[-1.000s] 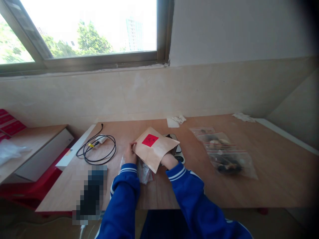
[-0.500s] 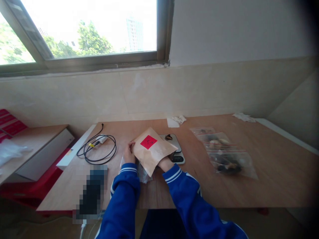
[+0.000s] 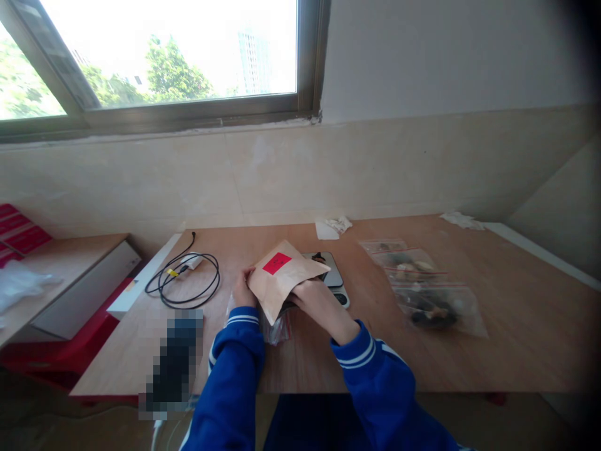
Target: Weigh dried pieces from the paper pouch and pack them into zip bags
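A brown paper bag (image 3: 270, 288) with a red square label (image 3: 277, 264) is tilted over the table, its open side facing right and towards me. My left hand (image 3: 244, 289) is closed on the bag's left edge. At the bag's open side is my right hand (image 3: 312, 300), its fingers bent and the tips hidden in the opening; what they hold cannot be made out. Partly behind the bag stands a kitchen scale (image 3: 334, 275) with a dark dried piece (image 3: 319, 257) on it. Clear plastic bags (image 3: 278, 332) lie beneath the paper bag.
Zip bags of dried goods (image 3: 432, 310) lie on the right of the wooden table (image 3: 375, 363). Left are a coiled black cable (image 3: 188, 307) and a pixelated dark object (image 3: 173, 363). Crumpled tissue (image 3: 339, 223) lies near the wall, below the window (image 3: 188, 62).
My right hand has come from under the paper bag, near the scale, to its open side, and its back now shows. The bag has tipped slightly and its lower corner has shifted left.
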Demonstrator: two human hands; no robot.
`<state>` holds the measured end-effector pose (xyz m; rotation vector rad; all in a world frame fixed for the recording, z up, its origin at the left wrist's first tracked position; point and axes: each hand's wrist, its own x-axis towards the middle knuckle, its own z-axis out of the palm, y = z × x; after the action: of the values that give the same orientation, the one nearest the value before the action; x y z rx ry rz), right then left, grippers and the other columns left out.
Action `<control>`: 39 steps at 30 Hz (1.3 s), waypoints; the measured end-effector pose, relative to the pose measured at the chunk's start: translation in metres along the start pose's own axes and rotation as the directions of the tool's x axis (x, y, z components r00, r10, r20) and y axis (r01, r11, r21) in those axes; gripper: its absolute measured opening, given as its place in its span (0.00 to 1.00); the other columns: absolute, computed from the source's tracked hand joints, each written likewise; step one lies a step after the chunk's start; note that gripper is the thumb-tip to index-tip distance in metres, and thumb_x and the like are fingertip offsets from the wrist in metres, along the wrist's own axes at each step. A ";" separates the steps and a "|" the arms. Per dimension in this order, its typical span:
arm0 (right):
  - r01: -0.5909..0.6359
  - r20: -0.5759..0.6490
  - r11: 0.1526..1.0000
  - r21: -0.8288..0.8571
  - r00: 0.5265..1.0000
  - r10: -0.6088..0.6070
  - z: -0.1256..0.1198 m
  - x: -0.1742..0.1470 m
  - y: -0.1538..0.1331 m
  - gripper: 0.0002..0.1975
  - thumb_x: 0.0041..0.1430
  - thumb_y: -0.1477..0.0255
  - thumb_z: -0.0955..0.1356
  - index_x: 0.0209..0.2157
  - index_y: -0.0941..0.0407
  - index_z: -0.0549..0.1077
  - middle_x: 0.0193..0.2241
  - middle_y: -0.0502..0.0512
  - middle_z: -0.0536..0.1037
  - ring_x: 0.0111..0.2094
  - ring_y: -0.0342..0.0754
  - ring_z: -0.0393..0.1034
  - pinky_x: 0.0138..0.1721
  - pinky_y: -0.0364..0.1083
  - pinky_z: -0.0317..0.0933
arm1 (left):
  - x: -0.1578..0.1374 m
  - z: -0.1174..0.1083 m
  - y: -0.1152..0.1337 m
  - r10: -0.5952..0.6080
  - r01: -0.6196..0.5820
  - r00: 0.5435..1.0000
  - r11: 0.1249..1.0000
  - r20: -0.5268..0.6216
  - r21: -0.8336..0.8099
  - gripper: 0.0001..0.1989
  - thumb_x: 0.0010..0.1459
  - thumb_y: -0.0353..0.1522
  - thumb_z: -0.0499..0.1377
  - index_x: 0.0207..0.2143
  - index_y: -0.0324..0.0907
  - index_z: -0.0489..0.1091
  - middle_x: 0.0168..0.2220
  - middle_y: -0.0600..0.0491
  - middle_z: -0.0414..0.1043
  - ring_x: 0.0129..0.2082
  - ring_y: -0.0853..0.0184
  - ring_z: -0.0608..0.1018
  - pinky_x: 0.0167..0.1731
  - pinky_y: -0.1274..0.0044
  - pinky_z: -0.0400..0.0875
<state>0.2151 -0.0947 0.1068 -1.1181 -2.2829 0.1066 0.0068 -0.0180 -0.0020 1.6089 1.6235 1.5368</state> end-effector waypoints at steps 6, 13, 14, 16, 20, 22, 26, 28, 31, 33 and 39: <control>0.083 -0.082 0.996 0.017 0.993 -0.081 -0.027 -0.016 0.006 0.06 0.60 0.76 0.66 0.38 0.55 0.75 0.38 0.55 0.79 0.41 0.52 0.72 0.45 0.52 0.66 | 0.000 0.000 0.003 -0.047 0.047 0.999 0.999 -0.006 0.009 0.18 0.47 0.29 0.58 0.43 0.39 0.72 0.41 0.46 0.77 0.43 0.57 0.77 0.44 0.69 0.70; 0.067 -0.309 0.993 0.099 0.951 -0.033 -0.037 -0.034 0.021 0.08 0.63 0.71 0.64 0.40 0.54 0.74 0.39 0.56 0.78 0.44 0.50 0.72 0.47 0.52 0.67 | -0.002 -0.002 0.011 -0.082 0.083 0.996 0.996 -0.015 0.018 0.18 0.46 0.30 0.59 0.43 0.39 0.72 0.41 0.47 0.77 0.43 0.57 0.77 0.44 0.69 0.70; 0.058 -0.341 0.991 0.124 0.940 -0.012 -0.037 -0.036 0.021 0.08 0.63 0.71 0.64 0.40 0.54 0.74 0.40 0.56 0.78 0.44 0.50 0.72 0.47 0.51 0.67 | -0.002 -0.002 0.012 -0.083 0.084 0.996 0.996 -0.018 0.021 0.18 0.47 0.30 0.59 0.43 0.39 0.72 0.41 0.47 0.77 0.43 0.57 0.77 0.44 0.69 0.70; 0.044 -0.404 0.982 0.184 0.914 0.035 -0.036 -0.040 0.022 0.07 0.63 0.70 0.64 0.40 0.54 0.73 0.39 0.56 0.79 0.43 0.50 0.73 0.46 0.50 0.68 | -0.002 -0.002 0.014 -0.093 0.093 0.996 0.995 -0.019 0.030 0.17 0.47 0.29 0.59 0.42 0.39 0.71 0.41 0.47 0.77 0.43 0.57 0.77 0.44 0.69 0.70; -0.082 -0.489 0.926 0.368 0.830 0.268 -0.025 -0.046 0.031 0.08 0.62 0.67 0.64 0.38 0.54 0.73 0.36 0.56 0.79 0.39 0.49 0.74 0.42 0.48 0.68 | -0.001 -0.001 0.013 -0.128 0.129 0.992 0.989 -0.023 0.065 0.18 0.47 0.26 0.58 0.43 0.41 0.70 0.40 0.49 0.77 0.42 0.59 0.77 0.43 0.69 0.70; -0.187 -0.488 0.867 0.462 0.763 0.424 -0.015 -0.050 0.041 0.10 0.62 0.64 0.64 0.38 0.55 0.72 0.35 0.56 0.78 0.37 0.50 0.74 0.40 0.48 0.68 | 0.001 0.000 0.011 -0.160 0.163 0.986 0.981 -0.041 0.107 0.18 0.47 0.25 0.57 0.43 0.42 0.70 0.38 0.49 0.77 0.41 0.58 0.78 0.42 0.69 0.71; -0.325 -0.397 0.819 0.473 0.751 0.528 0.010 -0.052 0.066 0.16 0.61 0.60 0.62 0.37 0.57 0.73 0.33 0.58 0.78 0.33 0.50 0.73 0.36 0.48 0.67 | 0.004 0.001 0.009 -0.172 0.177 0.984 0.974 -0.050 0.138 0.16 0.49 0.27 0.58 0.42 0.41 0.70 0.38 0.47 0.77 0.40 0.57 0.78 0.43 0.67 0.71; -0.341 -0.356 0.844 0.414 0.793 0.494 0.022 -0.050 0.077 0.16 0.62 0.60 0.62 0.36 0.57 0.73 0.33 0.58 0.78 0.33 0.51 0.72 0.36 0.49 0.66 | 0.005 0.001 0.008 -0.159 0.165 0.986 0.977 -0.059 0.138 0.15 0.50 0.28 0.58 0.43 0.41 0.70 0.40 0.47 0.77 0.41 0.57 0.78 0.44 0.66 0.71; -0.328 -0.316 0.884 0.334 0.844 0.433 0.032 -0.044 0.090 0.16 0.62 0.61 0.61 0.35 0.57 0.74 0.33 0.58 0.78 0.33 0.51 0.71 0.37 0.49 0.64 | 0.005 0.001 0.008 -0.145 0.152 0.988 0.979 -0.062 0.135 0.15 0.50 0.29 0.59 0.42 0.41 0.70 0.40 0.47 0.76 0.42 0.57 0.78 0.44 0.67 0.71; -0.319 -0.294 0.901 0.294 0.867 0.403 0.034 -0.039 0.097 0.14 0.63 0.64 0.60 0.36 0.57 0.74 0.34 0.58 0.78 0.35 0.51 0.70 0.38 0.49 0.63 | 0.005 0.001 0.008 -0.145 0.150 0.988 0.979 -0.046 0.141 0.13 0.50 0.29 0.58 0.40 0.41 0.71 0.39 0.47 0.77 0.41 0.58 0.78 0.43 0.67 0.71; -0.296 -0.225 0.952 0.083 0.925 0.307 0.032 -0.032 0.111 0.14 0.64 0.71 0.59 0.37 0.58 0.75 0.35 0.59 0.78 0.39 0.52 0.67 0.43 0.51 0.59 | 0.006 0.001 0.006 -0.146 0.148 0.989 0.978 -0.021 0.145 0.13 0.52 0.30 0.57 0.42 0.40 0.70 0.41 0.46 0.76 0.42 0.57 0.78 0.44 0.66 0.71</control>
<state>0.2905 -0.0409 0.0306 -1.3740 -1.8787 0.1399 0.0087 -0.0139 0.0048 1.5163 1.8540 1.3818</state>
